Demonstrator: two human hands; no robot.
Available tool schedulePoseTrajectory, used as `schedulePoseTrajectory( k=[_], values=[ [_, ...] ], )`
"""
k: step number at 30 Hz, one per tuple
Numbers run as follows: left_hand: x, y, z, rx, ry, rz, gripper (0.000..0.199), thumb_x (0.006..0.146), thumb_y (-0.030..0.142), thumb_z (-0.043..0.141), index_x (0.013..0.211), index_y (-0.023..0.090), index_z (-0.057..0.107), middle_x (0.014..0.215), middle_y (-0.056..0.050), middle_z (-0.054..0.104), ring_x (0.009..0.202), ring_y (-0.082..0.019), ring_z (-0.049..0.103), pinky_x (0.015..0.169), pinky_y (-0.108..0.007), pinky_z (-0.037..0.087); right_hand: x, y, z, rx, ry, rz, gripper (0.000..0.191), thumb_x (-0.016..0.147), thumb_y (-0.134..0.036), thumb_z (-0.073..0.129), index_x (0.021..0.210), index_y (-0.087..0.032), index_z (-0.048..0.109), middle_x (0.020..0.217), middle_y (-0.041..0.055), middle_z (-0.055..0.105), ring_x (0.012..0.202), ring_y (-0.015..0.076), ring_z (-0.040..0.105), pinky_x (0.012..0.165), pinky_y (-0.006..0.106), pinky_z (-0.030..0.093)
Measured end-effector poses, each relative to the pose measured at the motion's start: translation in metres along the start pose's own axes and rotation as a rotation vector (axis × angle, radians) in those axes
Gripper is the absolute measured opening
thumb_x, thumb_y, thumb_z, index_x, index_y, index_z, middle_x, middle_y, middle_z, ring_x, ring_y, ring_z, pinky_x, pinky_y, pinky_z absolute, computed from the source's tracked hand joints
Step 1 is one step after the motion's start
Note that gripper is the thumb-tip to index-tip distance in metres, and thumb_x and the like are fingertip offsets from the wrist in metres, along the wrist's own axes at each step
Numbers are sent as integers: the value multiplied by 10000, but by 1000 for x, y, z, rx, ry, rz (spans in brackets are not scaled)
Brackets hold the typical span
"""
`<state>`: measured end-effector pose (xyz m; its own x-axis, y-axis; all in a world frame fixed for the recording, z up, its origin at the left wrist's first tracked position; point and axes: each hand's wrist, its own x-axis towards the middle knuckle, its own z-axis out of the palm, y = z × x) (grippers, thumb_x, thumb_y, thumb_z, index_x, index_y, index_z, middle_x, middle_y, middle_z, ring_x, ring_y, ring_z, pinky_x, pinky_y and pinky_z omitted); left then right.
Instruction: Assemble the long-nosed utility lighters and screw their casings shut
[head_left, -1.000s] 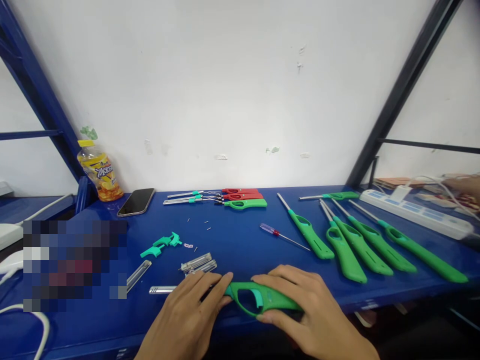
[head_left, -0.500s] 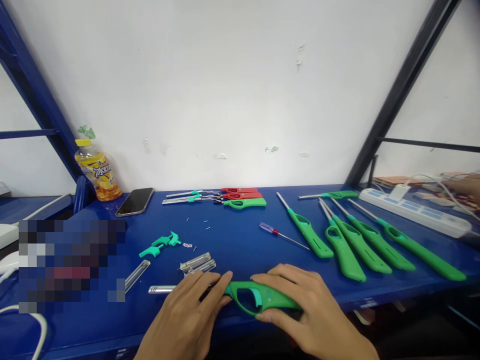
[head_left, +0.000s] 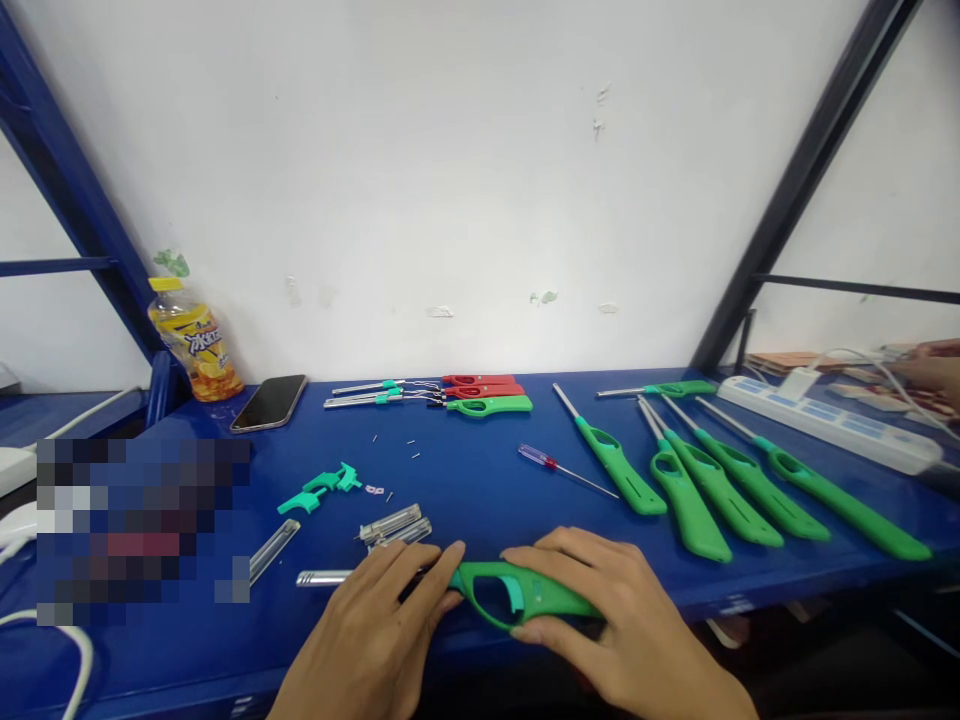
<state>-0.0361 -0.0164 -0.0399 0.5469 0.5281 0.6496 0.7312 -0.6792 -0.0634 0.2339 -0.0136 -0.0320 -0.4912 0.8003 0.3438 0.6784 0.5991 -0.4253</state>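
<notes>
A green long-nosed gas lighter (head_left: 551,592) lies crosswise at the table's front edge, its metal tube pointing left. My left hand (head_left: 379,625) is closed round the base of the tube and the front of the body. Fingers of my right hand (head_left: 619,610) grip the green handle behind the trigger ring, thumb below. Just beyond my left hand lie clear fuel tanks (head_left: 391,523); another clear tank (head_left: 274,550) is farther left. Teal triggers (head_left: 322,488) and small screws lie behind them. A screwdriver (head_left: 568,470) with a clear purple-and-red handle rests beyond my right hand.
Several green lighters (head_left: 690,510) lie at the right, near a white power strip (head_left: 829,425). Opened red and green lighters (head_left: 480,392) lie by the wall. A phone (head_left: 270,403) and drink bottle (head_left: 196,340) stand at back left. Another person's hand (head_left: 937,362) shows at far right.
My hands and the lighter in them stay in the same place. At the far right, the other person's hand has shifted slightly.
</notes>
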Motion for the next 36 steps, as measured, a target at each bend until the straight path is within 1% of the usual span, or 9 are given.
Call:
schedulePoseTrajectory(
  k=[4, 10, 14, 21, 29, 32, 36],
  values=[
    [0, 1, 1, -1, 23, -1, 353, 1144, 191, 370, 1363, 167, 645, 1068, -71, 776, 946, -219, 766, 850, -371, 650, 0, -1, 0, -3, 8, 2, 367, 981, -421, 758, 1341, -382, 696, 1167, -5, 768, 1051, 240, 751, 885, 360, 552],
    [2, 1, 0, -15, 41, -7, 345, 1141, 192, 380, 1353, 166, 652, 1052, -72, 777, 929, -217, 768, 833, -361, 651, 0, 0, 0, -2, 7, -14, 376, 984, -431, 749, 1351, -366, 695, 1170, 13, 773, 1041, 248, 755, 870, 363, 564],
    [2, 1, 0, -6, 54, -10, 346, 1142, 200, 382, 1346, 186, 661, 1050, -62, 783, 933, -210, 771, 849, -344, 645, 1, 0, 0, -15, 17, -18, 373, 975, -432, 758, 1338, -365, 708, 1160, 14, 778, 1035, 244, 756, 867, 348, 565],
    [0, 1, 0, 9, 30, -4, 352, 1145, 213, 376, 1357, 176, 655, 1080, -66, 783, 958, -220, 771, 872, -363, 641, 0, 1, 1, -6, 16, -12, 378, 981, -433, 753, 1348, -370, 689, 1170, 11, 771, 1050, 255, 753, 875, 379, 560],
    [3, 2, 0, 21, 64, 0, 354, 1148, 210, 359, 1320, 184, 667, 1040, -59, 789, 922, -211, 777, 845, -352, 643, 0, 0, 1, -21, 21, -17, 370, 982, -427, 749, 1343, -358, 705, 1173, 22, 779, 1049, 252, 759, 881, 357, 574],
    [3, 1, 0, 26, 60, 0, 351, 1148, 217, 365, 1327, 188, 666, 1050, -57, 790, 934, -214, 777, 856, -356, 641, 0, 0, 1, -29, 31, -26, 377, 977, -439, 750, 1343, -357, 710, 1166, 21, 783, 1043, 250, 762, 882, 347, 578],
    [0, 0, 0, 29, 46, 2, 352, 1144, 209, 372, 1341, 188, 663, 1063, -55, 788, 939, -211, 776, 857, -345, 638, 0, 0, 0, -24, 16, -17, 384, 973, -433, 762, 1347, -369, 699, 1176, 17, 779, 1052, 256, 759, 879, 363, 574]
  ],
)
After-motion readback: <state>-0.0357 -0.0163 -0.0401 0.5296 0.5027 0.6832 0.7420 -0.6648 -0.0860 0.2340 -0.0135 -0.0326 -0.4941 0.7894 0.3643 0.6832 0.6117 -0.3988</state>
